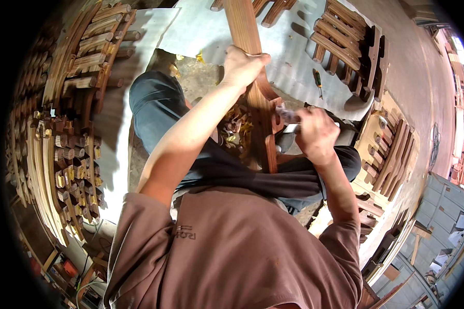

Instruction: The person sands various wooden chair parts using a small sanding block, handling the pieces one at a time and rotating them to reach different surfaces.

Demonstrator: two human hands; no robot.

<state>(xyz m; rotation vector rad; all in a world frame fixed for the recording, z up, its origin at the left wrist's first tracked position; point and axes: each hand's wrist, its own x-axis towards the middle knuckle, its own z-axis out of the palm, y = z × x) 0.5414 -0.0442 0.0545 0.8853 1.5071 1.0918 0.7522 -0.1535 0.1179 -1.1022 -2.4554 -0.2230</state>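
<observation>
A long, brown, shaped wooden part (242, 28) stands slanted between my knees, its lower end near my lap. My left hand (244, 67) is wrapped round its upper middle. Lower down, the wood has a curved, notched section. Beside that notch my right hand (317, 133) is closed, slightly smeared by motion. From its fingers pokes a small grey, crumpled piece (287, 114) that meets the notched edge; whether it is cloth or abrasive paper I cannot tell.
Wood shavings and yellow scraps (236, 126) lie on the floor below the part. A screwdriver (318, 83) rests on the white sheet (191, 33). Stacked wooden parts stand at left (62, 175), far right (340, 41) and right (394, 154).
</observation>
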